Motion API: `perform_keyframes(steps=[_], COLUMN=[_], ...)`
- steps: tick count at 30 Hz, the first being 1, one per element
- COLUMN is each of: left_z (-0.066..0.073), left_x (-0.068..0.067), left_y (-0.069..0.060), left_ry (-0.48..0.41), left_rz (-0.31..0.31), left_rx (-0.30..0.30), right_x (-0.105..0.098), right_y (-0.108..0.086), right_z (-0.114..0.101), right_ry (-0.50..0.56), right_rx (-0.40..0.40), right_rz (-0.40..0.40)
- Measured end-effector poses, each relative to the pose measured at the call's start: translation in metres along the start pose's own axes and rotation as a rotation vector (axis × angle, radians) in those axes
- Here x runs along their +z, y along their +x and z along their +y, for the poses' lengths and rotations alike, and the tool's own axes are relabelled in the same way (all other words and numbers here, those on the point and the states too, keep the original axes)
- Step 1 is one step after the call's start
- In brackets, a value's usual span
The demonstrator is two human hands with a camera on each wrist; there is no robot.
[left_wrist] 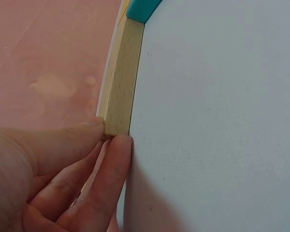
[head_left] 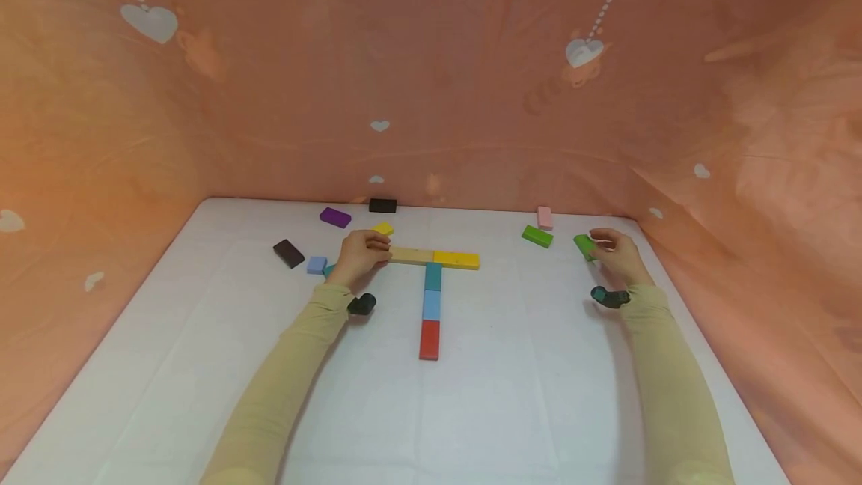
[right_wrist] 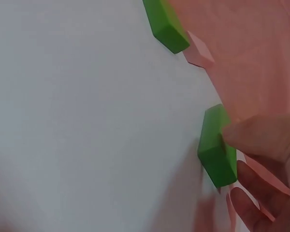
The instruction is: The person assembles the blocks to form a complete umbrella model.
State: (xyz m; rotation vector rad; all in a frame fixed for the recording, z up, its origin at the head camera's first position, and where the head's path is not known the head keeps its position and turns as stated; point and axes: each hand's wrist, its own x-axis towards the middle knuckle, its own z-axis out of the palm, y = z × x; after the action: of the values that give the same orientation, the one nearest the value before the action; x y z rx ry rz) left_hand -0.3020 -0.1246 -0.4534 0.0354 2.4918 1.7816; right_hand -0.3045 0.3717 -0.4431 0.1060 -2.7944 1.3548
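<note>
My left hand (head_left: 360, 253) pinches the near end of a plain wooden block (left_wrist: 122, 77) between thumb and fingertips. That block lies flat in a row with a yellow block (head_left: 456, 260). A teal block (head_left: 433, 276), a light blue block (head_left: 432, 305) and a red block (head_left: 429, 340) run down from where those two meet, forming a T. At the right, my right hand (head_left: 621, 257) holds a green block (right_wrist: 217, 145), thumb on one face and fingers on the far side. The block looks tilted; whether it touches the table cannot be told.
Beyond the right hand's block lie another green block (head_left: 537, 236) and a pink block (head_left: 545, 218). Around the left hand are a dark brown block (head_left: 289, 254), a periwinkle block (head_left: 317, 266), purple (head_left: 335, 217) and black (head_left: 382, 206) blocks, and a partly hidden yellow piece (head_left: 384, 228). Pink cloth (head_left: 431, 96) hangs behind.
</note>
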Motion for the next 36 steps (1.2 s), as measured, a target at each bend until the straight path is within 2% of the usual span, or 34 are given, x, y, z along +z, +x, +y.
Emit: perform_keyframes(steps=[9, 14, 21, 30, 36], left_z=[0.002, 0.003, 0.002, -0.005, -0.007], left_x=[-0.001, 0.000, 0.001, 0.002, 0.002], left_y=[0.001, 0.002, 0.003, 0.004, 0.005], left_ry=[-0.009, -0.009, -0.010, -0.033, -0.026], left_rz=[-0.003, -0.003, -0.001, 0.010, 0.013], left_rx=[0.000, -0.007, -0.023, -0.024, -0.011], right_x=[0.006, 0.009, 0.010, 0.010, 0.010], right_y=[0.002, 0.002, 0.006, 0.007, 0.008], right_z=[-0.008, -0.012, -0.011, -0.016, -0.016], right_ry=[-0.038, -0.068, -0.114, -0.085, -0.137], right_rx=[0.087, 0.107, 0.082, 0.127, 0.095], right_rz=[-0.005, -0.014, -0.025, -0.085, -0.113])
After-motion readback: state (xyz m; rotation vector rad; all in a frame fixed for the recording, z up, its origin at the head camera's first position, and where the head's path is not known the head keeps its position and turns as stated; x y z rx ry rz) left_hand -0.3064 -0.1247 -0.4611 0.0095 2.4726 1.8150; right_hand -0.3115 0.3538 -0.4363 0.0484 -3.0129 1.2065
